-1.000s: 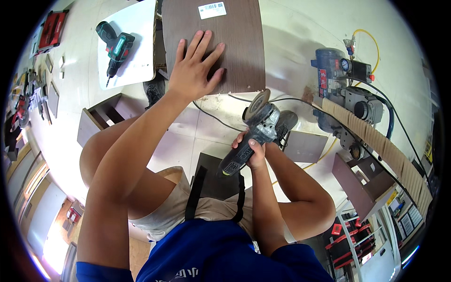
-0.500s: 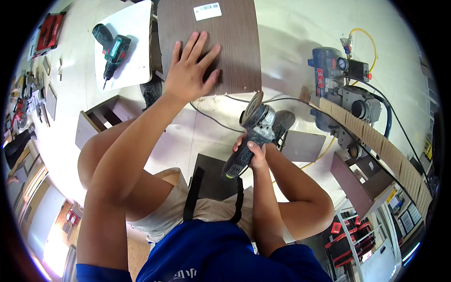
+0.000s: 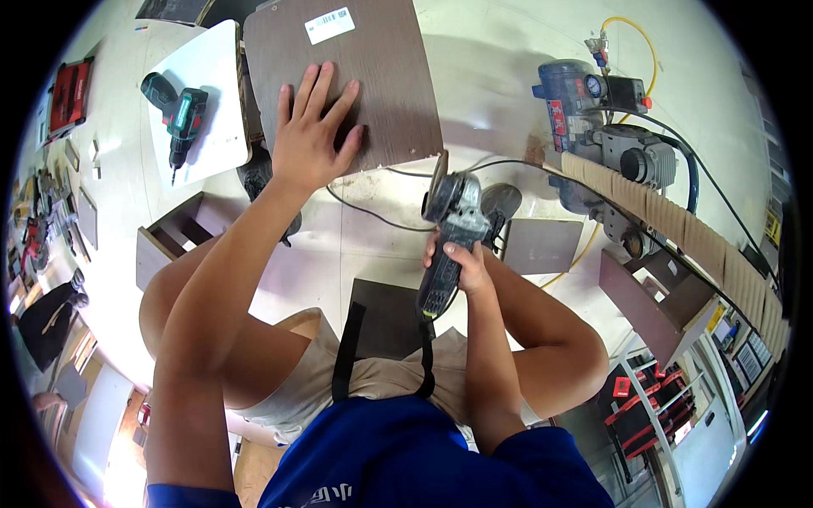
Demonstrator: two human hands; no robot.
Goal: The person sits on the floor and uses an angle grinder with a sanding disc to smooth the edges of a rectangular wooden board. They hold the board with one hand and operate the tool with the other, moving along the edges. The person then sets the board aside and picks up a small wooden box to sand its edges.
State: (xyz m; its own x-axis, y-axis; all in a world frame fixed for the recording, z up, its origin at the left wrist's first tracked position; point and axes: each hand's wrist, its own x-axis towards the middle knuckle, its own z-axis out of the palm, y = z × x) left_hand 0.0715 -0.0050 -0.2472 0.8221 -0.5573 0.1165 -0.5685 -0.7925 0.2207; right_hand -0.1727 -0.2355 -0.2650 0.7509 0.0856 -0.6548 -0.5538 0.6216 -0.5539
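Workshop floor (image 3: 508,76): left hand (image 3: 309,140) presses flat, fingers spread, steadying the brown laminate board (image 3: 356,85); right hand (image 3: 461,264) wraps the angle grinder (image 3: 449,233) beside the board's near edge.

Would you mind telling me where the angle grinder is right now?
In the head view, the angle grinder is just right of centre, gripped by the right hand, its disc at the near right corner of the brown board.
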